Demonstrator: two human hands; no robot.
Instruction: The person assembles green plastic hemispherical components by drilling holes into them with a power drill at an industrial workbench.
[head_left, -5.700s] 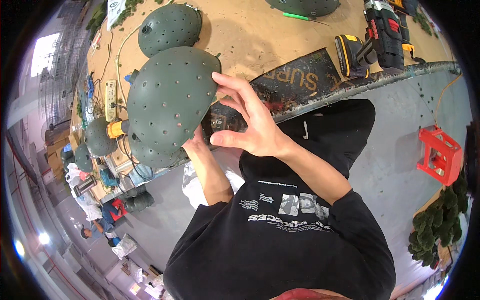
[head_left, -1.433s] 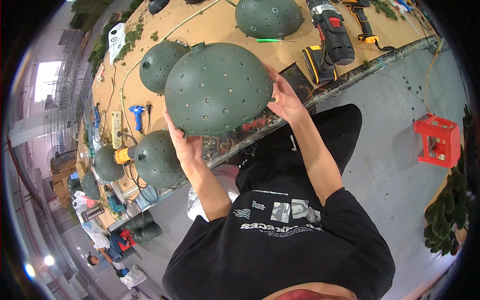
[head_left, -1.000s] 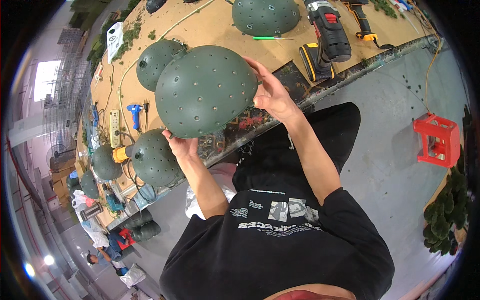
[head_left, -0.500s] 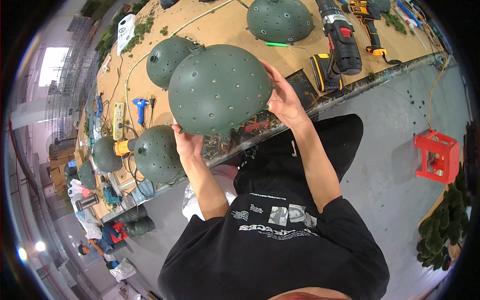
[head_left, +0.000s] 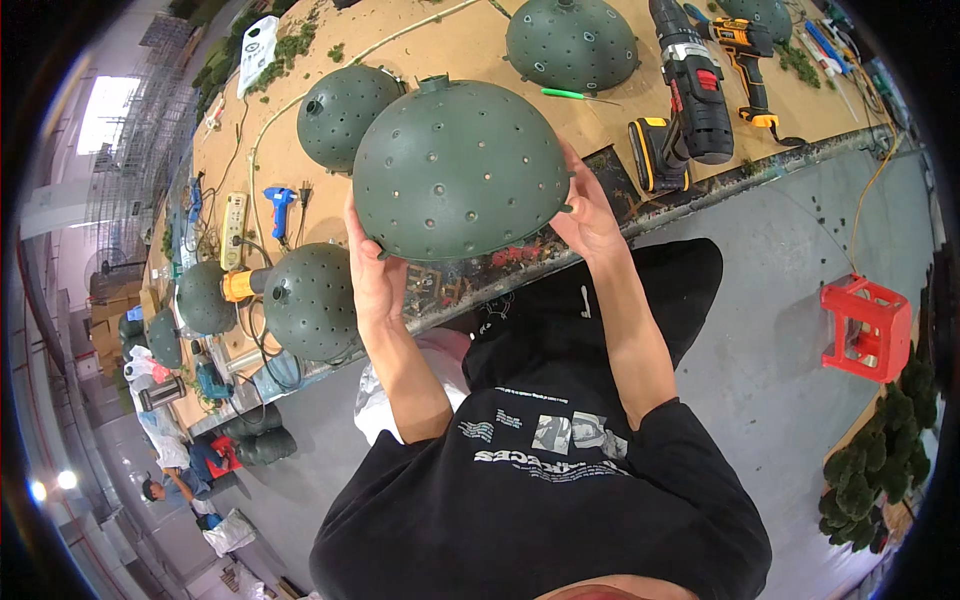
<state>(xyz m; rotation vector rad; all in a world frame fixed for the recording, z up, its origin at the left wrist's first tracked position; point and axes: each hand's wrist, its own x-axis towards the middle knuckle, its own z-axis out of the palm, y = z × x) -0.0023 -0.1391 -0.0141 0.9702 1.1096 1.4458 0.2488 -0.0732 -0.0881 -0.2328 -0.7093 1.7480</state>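
Observation:
Between my two hands is a large dark green plastic dome (head_left: 460, 170), dotted with small holes and topped by a short neck at its far side. My left hand (head_left: 378, 280) grips its lower left edge, thumb against the rim. On the right edge my right hand (head_left: 590, 210) holds it, thumb near the rim and fingers partly hidden behind. The dome is held up over the near edge of the workbench (head_left: 400, 60). Just behind it on the left rests another holed green dome (head_left: 345, 118), and a further one (head_left: 312, 302) lies nearer the bench edge.
A black cordless drill (head_left: 692, 90) and a yellow-black drill (head_left: 745, 65) stand at the right. A green screwdriver (head_left: 568, 93) lies by a far dome (head_left: 570, 45). Left are a blue glue gun (head_left: 280, 208) and power strip (head_left: 234, 230). A red stool (head_left: 866, 328) stands on the floor.
The dome has turned in my hands, its neck tipping away toward the far side, and shifted slightly right. Both hands keep their hold.

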